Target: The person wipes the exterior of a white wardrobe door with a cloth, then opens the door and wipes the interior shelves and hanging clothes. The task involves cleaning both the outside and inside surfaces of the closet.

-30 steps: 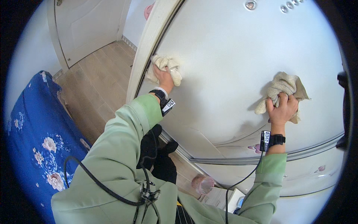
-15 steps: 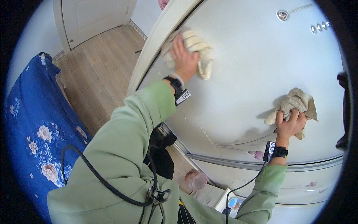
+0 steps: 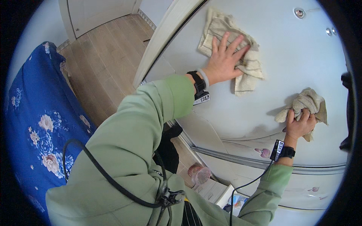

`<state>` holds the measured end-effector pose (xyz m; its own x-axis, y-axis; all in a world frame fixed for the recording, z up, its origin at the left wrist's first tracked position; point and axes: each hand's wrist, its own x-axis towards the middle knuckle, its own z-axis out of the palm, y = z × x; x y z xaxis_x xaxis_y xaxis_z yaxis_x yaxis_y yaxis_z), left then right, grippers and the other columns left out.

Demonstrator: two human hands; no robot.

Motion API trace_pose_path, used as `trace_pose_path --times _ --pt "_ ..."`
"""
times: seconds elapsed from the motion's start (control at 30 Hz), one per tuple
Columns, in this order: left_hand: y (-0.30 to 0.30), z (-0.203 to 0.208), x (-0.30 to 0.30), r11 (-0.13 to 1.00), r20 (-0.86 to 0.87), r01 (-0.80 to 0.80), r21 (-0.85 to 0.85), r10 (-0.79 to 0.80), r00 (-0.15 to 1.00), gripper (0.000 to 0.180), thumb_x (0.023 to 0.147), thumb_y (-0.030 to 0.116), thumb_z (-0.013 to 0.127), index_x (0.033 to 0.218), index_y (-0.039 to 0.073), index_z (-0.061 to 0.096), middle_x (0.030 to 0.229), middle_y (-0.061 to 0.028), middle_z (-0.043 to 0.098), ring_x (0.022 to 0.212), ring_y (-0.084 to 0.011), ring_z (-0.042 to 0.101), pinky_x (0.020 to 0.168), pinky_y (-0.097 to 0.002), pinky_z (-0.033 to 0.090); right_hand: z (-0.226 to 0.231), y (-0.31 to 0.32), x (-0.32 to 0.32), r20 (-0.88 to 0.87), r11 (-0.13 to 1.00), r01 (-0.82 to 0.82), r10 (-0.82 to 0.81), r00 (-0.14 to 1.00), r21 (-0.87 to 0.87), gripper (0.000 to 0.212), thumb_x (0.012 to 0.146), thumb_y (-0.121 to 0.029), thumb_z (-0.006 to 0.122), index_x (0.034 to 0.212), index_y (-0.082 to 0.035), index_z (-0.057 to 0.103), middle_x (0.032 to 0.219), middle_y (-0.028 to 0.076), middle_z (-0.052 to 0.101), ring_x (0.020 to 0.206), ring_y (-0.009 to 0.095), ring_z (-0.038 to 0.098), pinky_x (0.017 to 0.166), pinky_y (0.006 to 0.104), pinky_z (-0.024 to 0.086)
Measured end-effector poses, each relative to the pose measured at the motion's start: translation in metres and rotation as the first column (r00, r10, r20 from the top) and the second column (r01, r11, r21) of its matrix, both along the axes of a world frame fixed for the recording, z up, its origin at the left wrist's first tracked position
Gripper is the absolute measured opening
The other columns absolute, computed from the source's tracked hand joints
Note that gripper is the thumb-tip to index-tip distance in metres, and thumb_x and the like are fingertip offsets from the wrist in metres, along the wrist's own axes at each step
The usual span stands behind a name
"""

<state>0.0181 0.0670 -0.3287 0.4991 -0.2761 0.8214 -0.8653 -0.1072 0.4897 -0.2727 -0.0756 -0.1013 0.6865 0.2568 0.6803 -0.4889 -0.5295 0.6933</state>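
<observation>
My left hand [image 3: 225, 62] lies flat with its fingers spread on a cream cloth [image 3: 218, 29], pressing it against a glossy white door panel [image 3: 271, 45]. The cloth is partly unfolded, one corner hanging below the palm. Lower down on the right, my right hand [image 3: 300, 125] has its fingers closed around a bunched beige cloth [image 3: 307, 101]. That second cloth rests on the panel too, and its loose ends stick out on both sides of the hand.
A metal track [image 3: 233, 159] runs under the panel, and a pale frame [image 3: 160, 45] edges its left. Below are a pink wastebasket [image 3: 199, 174] and a white drawer unit [image 3: 213, 189]. A blue floral cover [image 3: 39, 113] drapes something at left. Cables [image 3: 109, 180] cross my sleeves.
My left hand has slid right over the panel, and its cloth has spread out beneath it. Its fingers are wider apart. The right hand keeps hold of its cloth at nearly the same spot.
</observation>
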Motion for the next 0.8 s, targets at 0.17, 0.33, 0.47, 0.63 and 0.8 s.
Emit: trace_pose_path --times 0.17,0.33,0.47,0.63,0.8 --pt "-0.027 -0.097 0.019 0.945 -0.686 -0.294 -0.145 0.118 0.718 0.074 0.095 0.041 0.06 0.149 -0.005 0.04 0.165 -0.025 0.014 0.151 -0.0492 0.008 0.12 -0.0653 0.014 -0.001 -0.006 0.0 0.013 0.997 -0.044 0.044 0.999 -0.057 0.044 0.069 -0.041 0.082 0.101 -0.014 0.067 0.099 0.015 0.058 0.09 0.038 0.056 0.074 0.0496 0.046" --pt "-0.051 -0.242 0.017 0.887 -0.772 -0.194 0.419 0.461 0.438 0.052 0.104 0.031 0.05 0.144 -0.002 0.044 0.144 -0.024 0.048 0.132 -0.0403 0.048 0.111 -0.0468 0.04 0.0 -0.004 0.002 0.027 0.99 -0.069 0.072 0.997 -0.123 0.046 0.069 -0.044 0.083 0.1 -0.013 0.067 0.097 0.015 0.059 0.088 0.038 0.057 0.073 0.0493 0.046" --pt "-0.064 -0.202 -0.024 0.88 -0.586 -0.226 0.419 0.451 0.673 0.053 0.1 0.034 0.056 0.142 0.003 0.049 0.144 -0.0176 0.05 0.13 -0.0364 0.048 0.108 -0.0499 0.04 0.002 0.001 0.005 0.004 0.996 -0.06 0.061 0.998 -0.068 0.044 0.067 -0.044 0.083 0.096 -0.014 0.067 0.087 0.013 0.06 0.081 0.037 0.058 0.069 0.0487 0.047" --pt "-0.034 -0.021 -0.073 0.995 -0.07 0.037 -0.095 -0.044 0.997 0.07 0.088 0.045 0.068 0.145 0.008 0.052 0.164 -0.0153 0.025 0.148 -0.048 0.017 0.11 -0.0749 0.018 0.003 0.008 0.01 -0.004 0.991 -0.099 0.099 0.995 -0.088 0.043 0.068 -0.044 0.082 0.096 -0.015 0.067 0.085 0.011 0.06 0.08 0.036 0.059 0.068 0.0479 0.047" --pt "-0.034 0.157 -0.061 0.969 0.375 0.055 -0.24 0.04 0.926 0.063 0.09 0.043 0.062 0.144 0.01 0.054 0.165 -0.0183 0.025 0.15 -0.0459 0.02 0.116 -0.0705 0.017 -0.008 0.008 0.015 0.09 0.996 -0.04 0.047 0.995 -0.077 0.044 0.066 -0.048 0.082 0.097 -0.019 0.069 0.091 0.008 0.059 0.085 0.032 0.058 0.072 0.0473 0.045"
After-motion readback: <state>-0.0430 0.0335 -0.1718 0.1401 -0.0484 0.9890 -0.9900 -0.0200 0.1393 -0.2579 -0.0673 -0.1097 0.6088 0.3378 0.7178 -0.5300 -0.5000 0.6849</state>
